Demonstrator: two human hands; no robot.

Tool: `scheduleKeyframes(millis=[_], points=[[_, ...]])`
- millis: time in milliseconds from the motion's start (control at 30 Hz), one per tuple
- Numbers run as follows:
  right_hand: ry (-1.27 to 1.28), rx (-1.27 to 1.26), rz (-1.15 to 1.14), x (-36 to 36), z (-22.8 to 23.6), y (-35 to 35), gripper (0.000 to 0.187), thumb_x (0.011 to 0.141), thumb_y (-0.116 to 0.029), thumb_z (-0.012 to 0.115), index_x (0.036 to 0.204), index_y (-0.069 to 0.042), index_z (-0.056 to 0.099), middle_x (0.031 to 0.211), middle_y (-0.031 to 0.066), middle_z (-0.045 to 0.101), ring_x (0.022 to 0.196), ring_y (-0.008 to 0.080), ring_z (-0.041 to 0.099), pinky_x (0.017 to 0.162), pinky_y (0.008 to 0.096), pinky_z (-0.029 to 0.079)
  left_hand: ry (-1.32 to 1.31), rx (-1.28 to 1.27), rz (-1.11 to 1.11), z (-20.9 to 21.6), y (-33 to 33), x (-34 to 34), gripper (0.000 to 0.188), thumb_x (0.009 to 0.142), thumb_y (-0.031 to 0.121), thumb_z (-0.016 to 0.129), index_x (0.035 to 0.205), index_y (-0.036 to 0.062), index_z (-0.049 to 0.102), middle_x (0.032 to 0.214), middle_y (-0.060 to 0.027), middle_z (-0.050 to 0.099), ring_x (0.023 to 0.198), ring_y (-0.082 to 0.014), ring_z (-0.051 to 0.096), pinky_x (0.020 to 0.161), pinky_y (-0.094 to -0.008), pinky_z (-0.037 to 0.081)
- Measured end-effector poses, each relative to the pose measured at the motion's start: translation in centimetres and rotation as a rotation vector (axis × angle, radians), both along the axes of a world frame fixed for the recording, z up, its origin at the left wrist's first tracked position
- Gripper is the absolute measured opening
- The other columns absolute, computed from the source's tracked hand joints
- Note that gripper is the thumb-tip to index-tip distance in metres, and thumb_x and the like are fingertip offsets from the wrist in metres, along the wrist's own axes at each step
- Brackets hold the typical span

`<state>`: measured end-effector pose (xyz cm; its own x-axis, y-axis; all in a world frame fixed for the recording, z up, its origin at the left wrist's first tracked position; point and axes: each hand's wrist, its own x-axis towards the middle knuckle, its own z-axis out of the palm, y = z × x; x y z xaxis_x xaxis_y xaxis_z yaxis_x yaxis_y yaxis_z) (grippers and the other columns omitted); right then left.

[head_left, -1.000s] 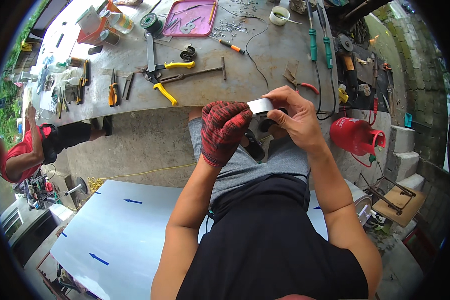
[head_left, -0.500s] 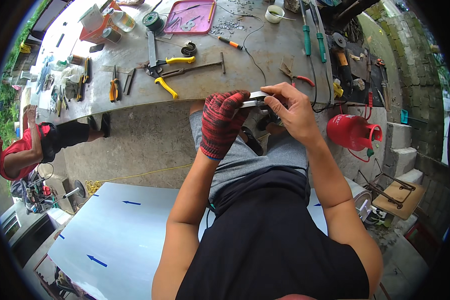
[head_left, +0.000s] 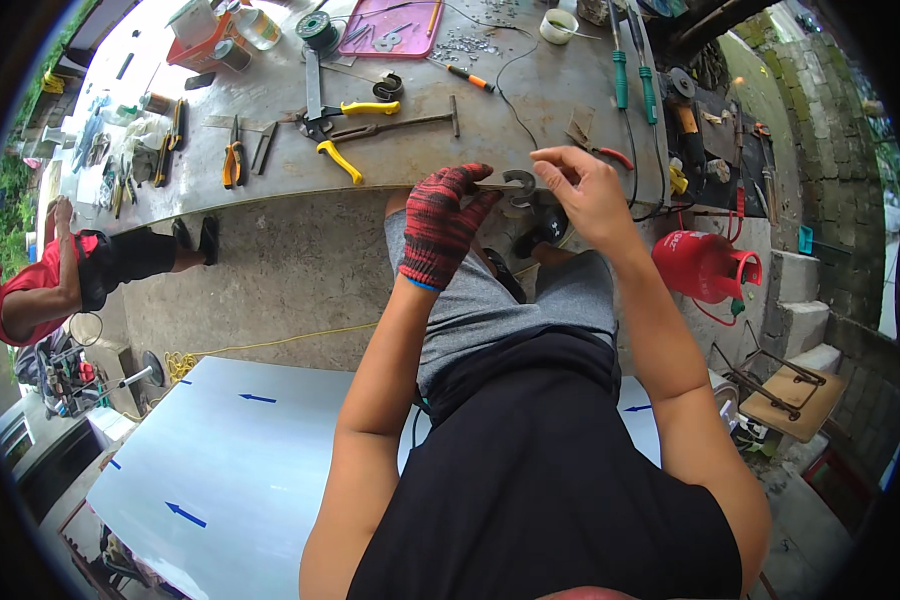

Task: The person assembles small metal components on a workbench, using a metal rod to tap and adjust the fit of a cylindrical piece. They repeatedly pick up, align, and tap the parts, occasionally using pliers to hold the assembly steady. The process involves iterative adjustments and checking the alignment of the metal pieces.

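My left hand (head_left: 448,225) wears a red and black knitted glove. Its thumb and fingers are apart, and nothing shows between them. My bare right hand (head_left: 592,195) is open opposite it, thumb and forefinger curved toward the left. In the gap between the hands is a grey, C-shaped piece of metal (head_left: 522,188), nearest the right fingertips. Whether it touches them, or what holds it up, I cannot tell. Both hands are over the near edge of the metal workbench (head_left: 300,195).
Yellow-handled snips (head_left: 335,135), orange-handled pliers (head_left: 233,160) and red-handled pliers (head_left: 600,148) lie on the bench, with a pink tray (head_left: 410,45) behind. A red gas cylinder (head_left: 695,262) stands right. A person (head_left: 45,285) is at the left; a pale sheet (head_left: 250,450) lies behind me.
My hands have moved apart, and the metal piece they both held is now between them, turned so its C-shape shows. My left fingers have opened.
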<state>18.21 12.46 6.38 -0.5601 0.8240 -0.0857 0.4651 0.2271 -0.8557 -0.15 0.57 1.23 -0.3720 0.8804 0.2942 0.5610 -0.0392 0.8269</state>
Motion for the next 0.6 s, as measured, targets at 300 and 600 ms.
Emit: scheduleKeyframes(millis=[300, 600], points=[[-0.108, 0.457, 0.218, -4.7, -8.3, 4.5, 0.015, 0.092, -0.01, 0.069, 0.104, -0.002, 0.074, 0.102, 0.0139, 0.073, 0.087, 0.0333, 0.069, 0.081, 0.0437, 0.054, 0.157, -0.019, 0.19, -5.1, -3.0, -2.9, 0.03, 0.081, 0.011, 0.085, 0.109, 0.0067, 0.076, 0.099, -0.012, 0.076, 0.088, -0.0261, 0.073, 0.081, -0.0373, 0.056], [-0.388, 0.239, -0.033, -13.3, -12.0, 7.6, 0.033, 0.09, -0.028, 0.078, 0.108, -0.001, 0.071, 0.105, 0.0177, 0.075, 0.097, 0.0375, 0.072, 0.085, 0.046, 0.056, 0.044, -0.138, 0.249, -8.2, -3.6, -4.2, 0.03, 0.08, 0.013, 0.085, 0.108, 0.006, 0.076, 0.096, -0.0116, 0.076, 0.089, -0.0263, 0.072, 0.083, -0.0383, 0.056]])
